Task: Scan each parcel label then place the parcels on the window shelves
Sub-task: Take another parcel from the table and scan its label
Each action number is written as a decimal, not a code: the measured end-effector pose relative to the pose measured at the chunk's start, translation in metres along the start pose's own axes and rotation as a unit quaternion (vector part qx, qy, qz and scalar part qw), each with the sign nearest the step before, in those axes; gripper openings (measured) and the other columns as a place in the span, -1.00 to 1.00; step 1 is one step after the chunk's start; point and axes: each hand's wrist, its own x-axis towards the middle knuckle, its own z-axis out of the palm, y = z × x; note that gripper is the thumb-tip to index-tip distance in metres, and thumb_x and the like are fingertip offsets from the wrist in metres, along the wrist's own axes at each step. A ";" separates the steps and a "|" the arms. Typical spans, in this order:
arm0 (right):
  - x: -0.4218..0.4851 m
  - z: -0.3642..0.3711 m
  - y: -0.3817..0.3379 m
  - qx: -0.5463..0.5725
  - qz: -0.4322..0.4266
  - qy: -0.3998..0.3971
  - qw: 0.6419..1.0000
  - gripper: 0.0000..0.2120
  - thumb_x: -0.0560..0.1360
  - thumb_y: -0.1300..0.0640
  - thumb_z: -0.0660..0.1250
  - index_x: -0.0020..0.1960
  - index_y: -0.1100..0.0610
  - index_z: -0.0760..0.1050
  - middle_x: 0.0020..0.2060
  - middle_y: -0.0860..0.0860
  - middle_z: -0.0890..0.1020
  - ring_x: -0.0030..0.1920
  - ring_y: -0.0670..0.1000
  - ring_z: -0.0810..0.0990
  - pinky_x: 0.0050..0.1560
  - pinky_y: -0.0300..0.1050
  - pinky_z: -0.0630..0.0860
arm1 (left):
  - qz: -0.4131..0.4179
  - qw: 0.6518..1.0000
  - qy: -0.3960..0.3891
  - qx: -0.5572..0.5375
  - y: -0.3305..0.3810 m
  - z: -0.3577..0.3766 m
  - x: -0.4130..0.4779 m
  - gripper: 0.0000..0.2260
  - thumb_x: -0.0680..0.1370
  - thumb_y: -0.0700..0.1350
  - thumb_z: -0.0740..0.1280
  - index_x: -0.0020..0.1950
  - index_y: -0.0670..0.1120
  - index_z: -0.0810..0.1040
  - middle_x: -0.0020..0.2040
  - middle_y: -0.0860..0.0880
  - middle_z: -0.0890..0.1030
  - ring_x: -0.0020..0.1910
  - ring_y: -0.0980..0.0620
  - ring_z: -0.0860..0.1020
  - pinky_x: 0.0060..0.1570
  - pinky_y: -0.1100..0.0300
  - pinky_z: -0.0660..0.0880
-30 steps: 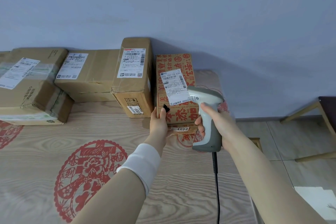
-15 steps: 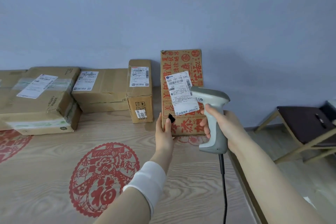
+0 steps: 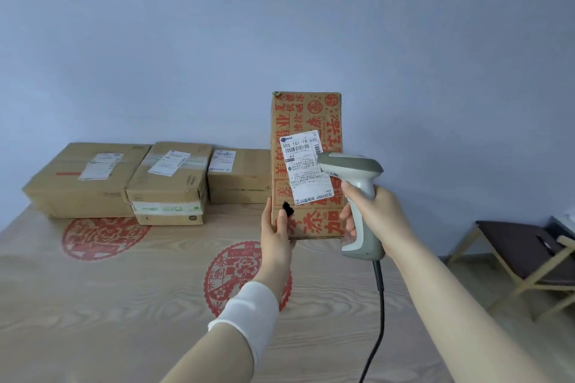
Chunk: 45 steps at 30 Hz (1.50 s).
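— What has changed since a second ago?
— The parcel (image 3: 306,115) has come up from the row of boxes (image 3: 169,183). It is now upright in the centre of the frame, before the wall (image 3: 186,40), and three boxes lie at middle left.
— How do the hands hold?
— The left hand (image 3: 275,236) grips the parcel at its lower left corner, thumb on the front face, the other fingers hidden behind. The right hand (image 3: 376,221) is closed round the handle of the scanner (image 3: 351,168).
— Where is the scanner?
— Just right of the parcel. Its head overlaps the right edge of the white label (image 3: 306,169), which sits a little tilted on the parcel's front. The cable (image 3: 378,305) hangs down to the bottom of the frame.
— And around them?
— Below is a wood-grain table (image 3: 93,320) with round red patterns. The boxes rest at its far side, by the wall. A stool (image 3: 516,249) stands at the right edge.
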 end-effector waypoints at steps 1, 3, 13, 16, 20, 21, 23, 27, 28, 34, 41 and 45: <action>-0.005 0.003 -0.010 -0.007 -0.010 -0.002 1.000 -0.69 0.53 0.03 0.30 -0.29 0.21 0.49 -0.54 0.00 0.58 -0.58 -0.05 0.49 -0.52 -0.26 0.43 | 0.014 1.000 0.004 -0.001 0.008 -0.005 -0.004 -0.59 0.65 -0.05 0.13 0.50 0.04 0.19 0.16 0.08 0.52 0.02 0.21 0.52 -0.02 0.16 0.57; -0.013 0.007 -0.028 -0.015 -0.030 -0.007 0.999 -0.67 0.54 0.02 0.29 -0.29 0.22 0.49 -0.59 -0.03 0.55 -0.61 -0.08 0.47 -0.55 -0.29 0.42 | 0.039 0.999 0.008 -0.001 0.025 -0.012 -0.010 -0.58 0.65 -0.06 0.13 0.51 0.04 0.18 0.18 0.05 0.53 0.05 0.16 0.52 0.07 0.09 0.53; -0.037 0.021 -0.081 -0.026 -0.118 -0.001 0.993 -0.66 0.54 0.01 0.29 -0.25 0.26 0.51 -0.61 -0.06 0.53 -0.62 -0.09 0.47 -0.54 -0.27 0.45 | 0.138 0.990 0.030 0.009 0.086 -0.030 -0.027 -0.62 0.65 -0.04 0.10 0.48 0.05 0.20 0.20 0.05 0.48 0.04 0.18 0.51 -0.10 0.32 0.51; -0.043 0.022 -0.091 -0.027 -0.131 -0.005 0.991 -0.67 0.54 0.01 0.29 -0.25 0.26 0.50 -0.61 -0.05 0.53 -0.62 -0.10 0.47 -0.54 -0.28 0.45 | 0.141 0.989 0.034 0.004 0.096 -0.032 -0.032 -0.61 0.65 -0.05 0.10 0.49 0.07 0.19 0.15 0.06 0.47 0.04 0.14 0.50 -0.02 0.20 0.51; -0.046 0.025 -0.101 -0.034 -0.146 -0.006 0.989 -0.66 0.53 0.00 0.29 -0.30 0.22 0.50 -0.51 0.02 0.57 -0.58 -0.04 0.48 -0.47 -0.21 0.50 | 0.149 0.988 0.035 0.007 0.099 -0.033 -0.031 -0.60 0.65 -0.04 0.11 0.49 0.08 0.18 0.24 0.01 0.47 0.06 0.12 0.49 0.06 0.15 0.49; -0.047 0.025 -0.103 -0.040 -0.147 -0.007 0.988 -0.66 0.54 0.01 0.29 -0.29 0.23 0.50 -0.51 0.03 0.57 -0.58 -0.05 0.48 -0.48 -0.22 0.49 | 0.152 0.988 0.034 0.007 0.099 -0.032 -0.032 -0.60 0.65 -0.04 0.11 0.49 0.08 0.18 0.24 0.01 0.47 0.06 0.12 0.49 0.01 0.19 0.50; -0.048 0.025 -0.105 -0.053 -0.151 -0.010 0.987 -0.66 0.54 0.01 0.29 -0.26 0.24 0.51 -0.55 -0.01 0.56 -0.61 -0.08 0.47 -0.52 -0.27 0.46 | 0.159 0.987 0.033 0.011 0.098 -0.031 -0.033 -0.61 0.65 -0.05 0.11 0.49 0.07 0.19 0.22 0.03 0.47 0.04 0.15 0.49 -0.14 0.33 0.49; -0.047 0.023 -0.106 -0.060 -0.151 -0.014 0.987 -0.66 0.54 -0.01 0.28 -0.22 0.26 0.53 -0.50 0.01 0.59 -0.55 -0.03 0.50 -0.43 -0.16 0.55 | 0.161 0.987 0.028 0.009 0.097 -0.027 -0.033 -0.62 0.65 -0.07 0.11 0.48 0.04 0.21 0.23 0.03 0.47 -0.02 0.26 0.50 -0.17 0.36 0.50; -0.047 0.022 -0.106 -0.065 -0.153 -0.015 0.986 -0.65 0.54 -0.02 0.28 -0.23 0.26 0.53 -0.53 -0.01 0.58 -0.55 -0.03 0.50 -0.42 -0.15 0.55 | 0.163 0.986 0.030 0.008 0.097 -0.025 -0.033 -0.62 0.65 -0.07 0.11 0.48 0.04 0.21 0.24 0.02 0.48 -0.01 0.25 0.51 -0.12 0.33 0.51; -0.049 0.016 -0.105 -0.093 -0.152 -0.020 0.984 -0.61 0.55 -0.04 0.27 -0.27 0.26 0.52 -0.63 -0.07 0.53 -0.59 -0.08 0.49 -0.44 -0.21 0.54 | 0.170 0.985 0.034 0.010 0.092 -0.023 -0.030 -0.63 0.64 -0.07 0.13 0.46 0.06 0.24 0.28 0.00 0.49 0.14 0.10 0.53 0.13 0.11 0.53; -0.052 0.011 -0.104 -0.100 -0.153 -0.019 0.983 -0.59 0.55 -0.04 0.26 -0.32 0.24 0.50 -0.68 -0.08 0.50 -0.64 -0.11 0.46 -0.54 -0.33 0.46 | 0.170 0.984 0.041 0.021 0.092 -0.024 -0.035 -0.62 0.64 -0.06 0.13 0.47 0.06 0.24 0.28 0.02 0.47 0.17 0.09 0.50 0.21 0.04 0.49; -0.053 0.009 -0.103 -0.097 -0.154 -0.016 0.983 -0.59 0.55 -0.03 0.26 -0.32 0.25 0.50 -0.68 -0.09 0.49 -0.62 -0.07 0.46 -0.55 -0.35 0.43 | 0.163 0.985 0.049 0.026 0.090 -0.025 -0.037 -0.62 0.64 -0.05 0.14 0.47 0.06 0.24 0.33 -0.01 0.47 0.23 0.06 0.48 0.27 -0.03 0.45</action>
